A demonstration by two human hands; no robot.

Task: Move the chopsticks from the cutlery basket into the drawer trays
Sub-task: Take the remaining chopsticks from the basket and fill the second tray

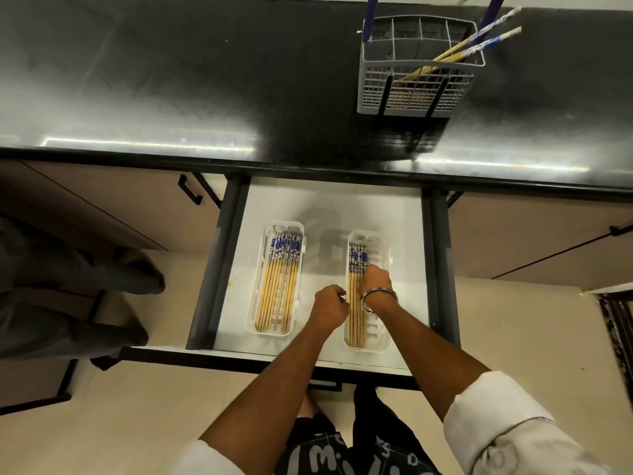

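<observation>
A grey wire cutlery basket (pixel 416 94) stands on the black counter and holds two or three chopsticks (pixel 479 46) that lean out to the right. In the open white drawer (pixel 329 207) lie two white trays. The left tray (pixel 284 229) holds several bamboo chopsticks with blue-and-white tops (pixel 279 279). The right tray (pixel 378 341) holds several more (pixel 356 258) along its left side. My right hand (pixel 376 281), with a metal bangle at the wrist, rests on the chopsticks in the right tray. My left hand (pixel 329 305) touches that tray's left edge, fingers curled.
The black counter (pixel 171 80) runs across the top. Cabinet doors with black handles (pixel 190 192) flank the drawer. Another person's legs and shoes (pixel 85 269) stand on the floor at the left. A dark patterned mat (pixel 620 323) lies at the right edge.
</observation>
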